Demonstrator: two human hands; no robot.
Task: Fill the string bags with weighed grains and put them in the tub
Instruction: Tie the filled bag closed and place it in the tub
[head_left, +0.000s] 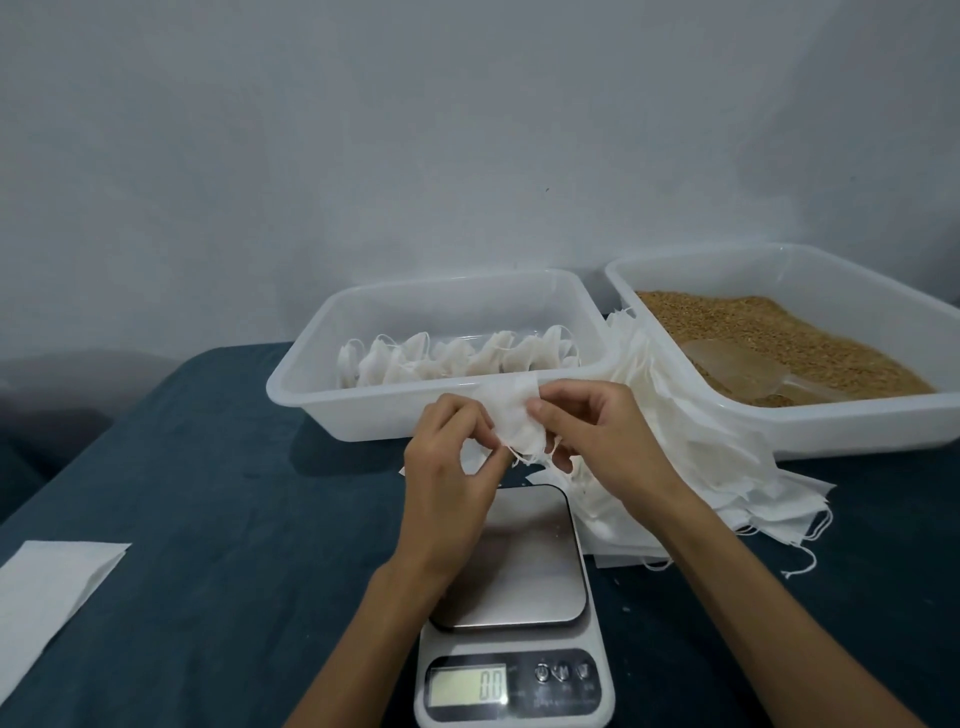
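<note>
String bag (511, 415), white, sits mid-frame above the scale (511, 608), pinched between our two hands. Left hand (451, 467) at 9 o'clock of it, fingers curled on its lower edge; right hand (597, 436) at 3 o'clock, thumb and fingers pinching its top. Bag mouth is hidden behind fingers. Tub (363, 410) of filled bags at 12 o'clock; grain tub (831, 431) at 2.

A kitchen scale (514, 644) has a small lit display (466, 686) on its front panel showing the digits "0.0". Beside the display sit three round buttons (563, 672) with tiny labels beneath them, too small to read.
</note>
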